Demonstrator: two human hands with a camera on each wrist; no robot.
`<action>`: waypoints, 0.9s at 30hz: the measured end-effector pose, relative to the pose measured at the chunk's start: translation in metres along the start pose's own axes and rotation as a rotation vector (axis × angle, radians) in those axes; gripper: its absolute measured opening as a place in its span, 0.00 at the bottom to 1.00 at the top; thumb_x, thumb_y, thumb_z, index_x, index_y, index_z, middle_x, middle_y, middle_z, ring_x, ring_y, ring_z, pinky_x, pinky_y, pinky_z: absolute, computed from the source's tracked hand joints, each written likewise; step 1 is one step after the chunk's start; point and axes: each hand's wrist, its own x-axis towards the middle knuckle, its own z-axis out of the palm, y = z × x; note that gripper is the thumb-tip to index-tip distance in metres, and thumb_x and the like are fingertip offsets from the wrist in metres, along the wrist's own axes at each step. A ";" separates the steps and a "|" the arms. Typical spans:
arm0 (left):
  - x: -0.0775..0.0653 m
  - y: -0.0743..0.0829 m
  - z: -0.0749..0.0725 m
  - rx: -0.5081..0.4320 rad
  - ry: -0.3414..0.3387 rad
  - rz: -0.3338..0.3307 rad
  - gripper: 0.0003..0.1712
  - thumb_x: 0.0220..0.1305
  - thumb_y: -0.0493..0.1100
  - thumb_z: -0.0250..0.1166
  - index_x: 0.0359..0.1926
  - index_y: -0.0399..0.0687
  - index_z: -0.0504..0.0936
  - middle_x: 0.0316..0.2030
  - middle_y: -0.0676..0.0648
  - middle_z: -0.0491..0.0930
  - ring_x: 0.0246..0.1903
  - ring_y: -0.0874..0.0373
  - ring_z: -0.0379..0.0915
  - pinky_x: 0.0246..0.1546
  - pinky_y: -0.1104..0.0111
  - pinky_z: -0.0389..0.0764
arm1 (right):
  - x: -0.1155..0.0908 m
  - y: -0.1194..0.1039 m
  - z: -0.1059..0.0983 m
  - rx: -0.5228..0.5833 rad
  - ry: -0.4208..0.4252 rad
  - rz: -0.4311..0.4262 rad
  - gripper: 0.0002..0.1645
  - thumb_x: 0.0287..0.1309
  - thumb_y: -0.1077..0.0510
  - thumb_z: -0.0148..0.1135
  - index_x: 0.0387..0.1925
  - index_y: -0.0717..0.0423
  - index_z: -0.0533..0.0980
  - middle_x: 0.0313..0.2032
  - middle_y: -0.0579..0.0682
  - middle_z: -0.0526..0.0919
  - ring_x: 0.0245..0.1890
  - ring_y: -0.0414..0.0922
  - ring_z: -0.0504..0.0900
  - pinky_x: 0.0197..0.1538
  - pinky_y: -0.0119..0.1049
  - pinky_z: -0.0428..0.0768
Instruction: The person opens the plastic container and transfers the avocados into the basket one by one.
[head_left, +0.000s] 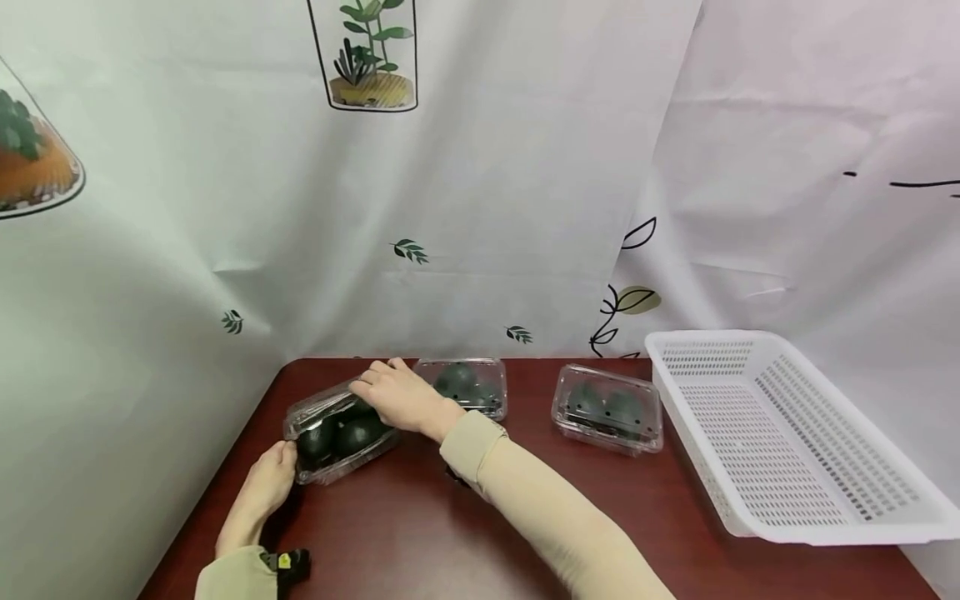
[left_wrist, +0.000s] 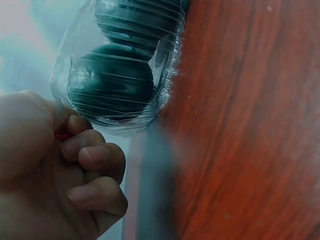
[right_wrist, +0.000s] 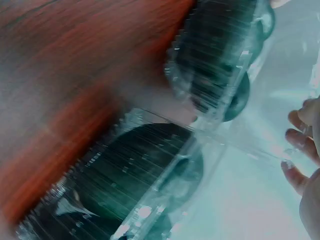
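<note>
The left hand (head_left: 266, 483) pinches the left end of the left box (head_left: 337, 469), which is at the left side of the table (head_left: 420, 521). Its fingers have just a small bit of thin plastic, so the box could slip or bend if the other end gets a hard pull. I can't tell if the box sits flat. If it tips toward the person, the round fruit (head_left: 360, 432) inside could roll out. The clear lid (head_left: 324, 408) seems to be up at the back, and thin plastic like that could crack or spring back. The right hand (head_left: 397, 396) is at the right end of this box, its fingers bent and, it looks like, pinching the lid. If they let go too soon, the lid could flop. Behind that hand is the mid box (head_left: 480, 407), near enough that a quick swing could bump it. The right box (head_left: 611, 429) is well apart from both hands, just beside the basket (head_left: 847, 533), so it looks safe, but a wide sweep of the right arm (head_left: 570, 508) could shove it into the basket's side.
</note>
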 end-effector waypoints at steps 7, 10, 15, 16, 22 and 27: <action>0.002 -0.004 -0.003 -0.039 -0.001 -0.022 0.23 0.79 0.47 0.33 0.33 0.39 0.68 0.27 0.44 0.64 0.34 0.47 0.63 0.36 0.58 0.64 | 0.011 0.002 0.006 0.050 0.091 0.071 0.22 0.70 0.59 0.53 0.62 0.43 0.73 0.56 0.40 0.78 0.57 0.40 0.73 0.55 0.38 0.71; 0.003 -0.003 -0.004 -0.059 -0.013 -0.032 0.24 0.79 0.49 0.33 0.34 0.39 0.67 0.26 0.44 0.63 0.34 0.48 0.63 0.35 0.59 0.63 | 0.016 0.002 0.009 0.013 0.142 0.136 0.24 0.69 0.58 0.54 0.65 0.42 0.71 0.58 0.40 0.76 0.57 0.40 0.73 0.54 0.38 0.71; 0.001 -0.003 -0.005 -0.083 -0.028 -0.051 0.22 0.79 0.47 0.33 0.32 0.39 0.66 0.24 0.46 0.61 0.30 0.51 0.61 0.33 0.61 0.62 | 0.030 -0.002 0.013 -0.041 0.129 0.245 0.31 0.69 0.54 0.53 0.71 0.42 0.62 0.65 0.46 0.69 0.61 0.45 0.69 0.55 0.43 0.71; 0.001 -0.003 -0.006 -0.090 -0.027 -0.053 0.22 0.79 0.47 0.34 0.32 0.39 0.66 0.24 0.46 0.60 0.30 0.51 0.61 0.32 0.62 0.62 | 0.034 -0.002 0.014 -0.039 0.112 0.270 0.31 0.70 0.53 0.52 0.72 0.42 0.60 0.66 0.47 0.67 0.63 0.46 0.67 0.56 0.44 0.70; 0.000 -0.002 -0.004 -0.109 -0.020 -0.063 0.23 0.79 0.47 0.34 0.33 0.38 0.67 0.25 0.45 0.61 0.30 0.51 0.61 0.32 0.62 0.62 | 0.059 -0.001 0.016 0.026 -0.027 0.391 0.35 0.73 0.49 0.43 0.76 0.42 0.47 0.74 0.52 0.50 0.71 0.49 0.52 0.63 0.49 0.63; 0.000 0.001 0.000 -0.122 -0.028 -0.057 0.23 0.79 0.47 0.35 0.34 0.38 0.68 0.26 0.46 0.63 0.31 0.52 0.62 0.33 0.62 0.62 | 0.072 0.005 0.020 0.057 -0.127 0.451 0.35 0.75 0.47 0.35 0.77 0.40 0.39 0.76 0.52 0.38 0.74 0.49 0.41 0.67 0.52 0.58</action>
